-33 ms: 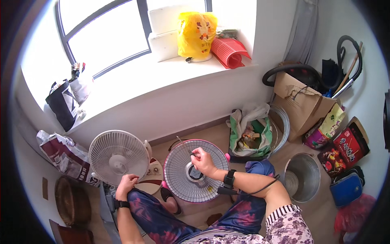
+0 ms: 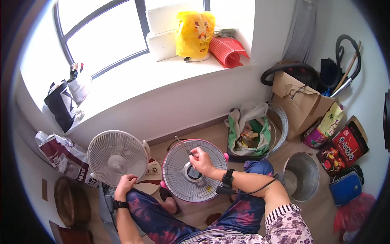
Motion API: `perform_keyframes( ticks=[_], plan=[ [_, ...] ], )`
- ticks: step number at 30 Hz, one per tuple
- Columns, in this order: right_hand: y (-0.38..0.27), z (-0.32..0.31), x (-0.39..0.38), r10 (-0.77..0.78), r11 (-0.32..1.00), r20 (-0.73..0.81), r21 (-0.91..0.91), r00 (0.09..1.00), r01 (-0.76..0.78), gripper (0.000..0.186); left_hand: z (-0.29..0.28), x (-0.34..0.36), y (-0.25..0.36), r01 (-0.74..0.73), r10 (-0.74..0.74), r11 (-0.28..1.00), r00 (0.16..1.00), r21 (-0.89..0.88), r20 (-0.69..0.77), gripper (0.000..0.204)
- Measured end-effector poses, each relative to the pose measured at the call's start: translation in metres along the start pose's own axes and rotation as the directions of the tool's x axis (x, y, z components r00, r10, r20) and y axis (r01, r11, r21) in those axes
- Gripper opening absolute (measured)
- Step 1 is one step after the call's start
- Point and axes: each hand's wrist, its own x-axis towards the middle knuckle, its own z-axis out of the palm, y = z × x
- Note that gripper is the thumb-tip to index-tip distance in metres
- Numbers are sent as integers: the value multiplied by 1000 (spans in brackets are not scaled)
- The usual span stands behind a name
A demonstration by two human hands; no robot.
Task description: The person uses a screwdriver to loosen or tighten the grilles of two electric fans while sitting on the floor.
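Observation:
I sit on the floor with two fans in front of my knees. My right hand [image 2: 201,159] rests on the wire grille of a round pink-rimmed fan [image 2: 178,179] that lies face up. Its fingers pinch a thin dark tool [image 2: 185,148] that points up and left across the grille. My left hand [image 2: 125,183] grips the lower rim of an upright white fan [image 2: 118,156] to the left. Each wrist wears a black watch, and a black cable [image 2: 260,189] runs over my right forearm.
A metal bucket [image 2: 302,175] stands to the right, with a green bag of odds and ends [image 2: 248,134] and a cardboard box [image 2: 296,101] behind it. Snack packets [image 2: 345,146] and a blue pouch [image 2: 345,185] lie far right. A yellow bag [image 2: 195,32] and red basket [image 2: 227,51] sit on the windowsill.

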Motion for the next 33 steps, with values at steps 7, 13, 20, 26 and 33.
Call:
perform_keyframes(
  ticks=[7, 13, 20, 26, 33],
  plan=[
    [6, 2, 1, -36, 996, -22, 85, 999, 37, 18, -1, -1, 1, -16, 18, 999, 999, 49, -31, 23],
    [9, -2, 3, -30, 998, -2, 52, 1000, 30, 18, 2, 1, 12, 34, -34, 999, 999, -18, 1, 24],
    [11, 4, -1, -78, 997, -38, 18, 996, 79, 19, -3, -4, 3, -3, 4, 997, 1000, 74, -14, 24],
    [7, 4, -7, 18, 997, -9, 78, 1000, -17, 19, 0, -10, 0, -20, 21, 997, 1000, 78, -14, 23],
    [5, 2, 4, -47, 999, -34, -11, 998, 47, 18, -1, 5, -4, -25, 24, 1000, 999, -6, -27, 22]
  ],
)
